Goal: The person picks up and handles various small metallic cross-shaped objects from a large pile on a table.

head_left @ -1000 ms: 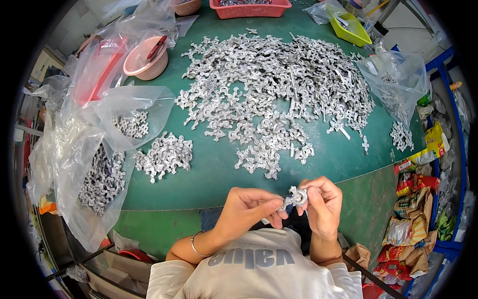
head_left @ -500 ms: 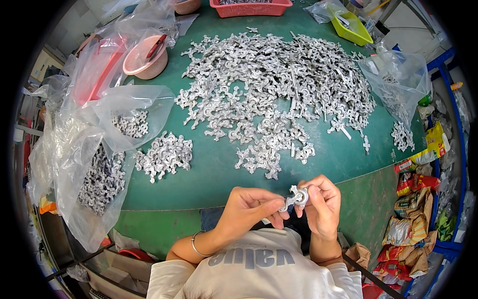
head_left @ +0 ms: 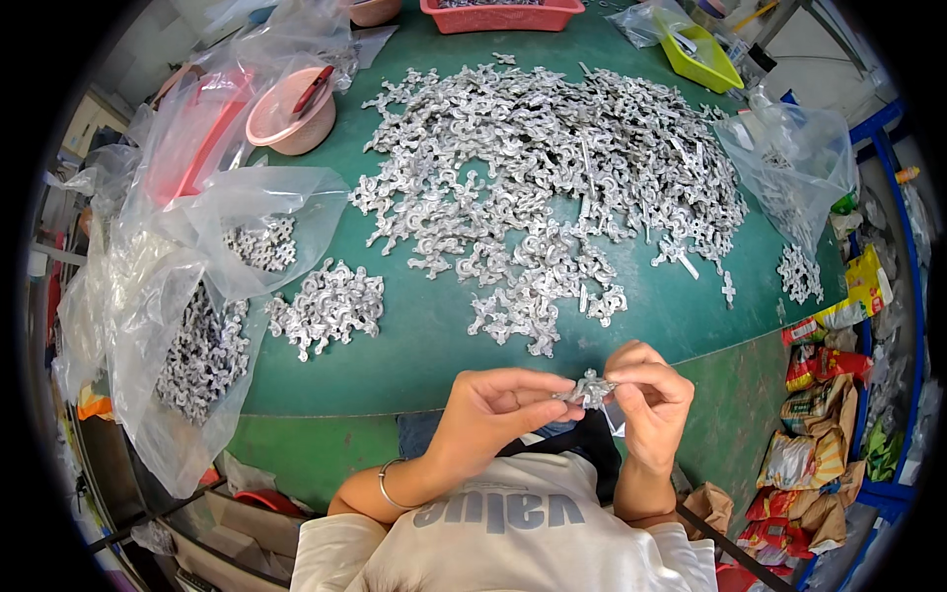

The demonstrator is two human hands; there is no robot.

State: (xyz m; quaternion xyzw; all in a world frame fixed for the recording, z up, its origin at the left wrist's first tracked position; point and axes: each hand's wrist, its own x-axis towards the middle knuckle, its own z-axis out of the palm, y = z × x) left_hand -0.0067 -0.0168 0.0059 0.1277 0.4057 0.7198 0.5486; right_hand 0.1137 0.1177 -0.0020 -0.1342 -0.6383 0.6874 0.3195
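Between my two hands, just off the near edge of the green table (head_left: 375,380), is a small silver metal casting (head_left: 592,390) with knobbly arms. My left hand (head_left: 498,407) pinches one end of it between thumb and fingers. The opposite end sits in the fingertips of my right hand (head_left: 651,400). Beyond my hands a wide heap of similar silver castings (head_left: 552,158) covers the middle of the table, with a looser cluster reaching toward me. A smaller separate pile of castings (head_left: 327,306) lies to the left.
Clear plastic bags (head_left: 138,296) with castings crowd the left side, beside a pink basin (head_left: 291,123) holding a red-handled tool. A red tray (head_left: 503,20) and a yellow-green basket (head_left: 698,59) stand at the back. Another bag (head_left: 789,158) lies right, near a blue rack (head_left: 893,498) with packets.
The casting has been turned in my fingers, so its ring-shaped face no longer shows. My right hand has shifted slightly right and changed its pinch.
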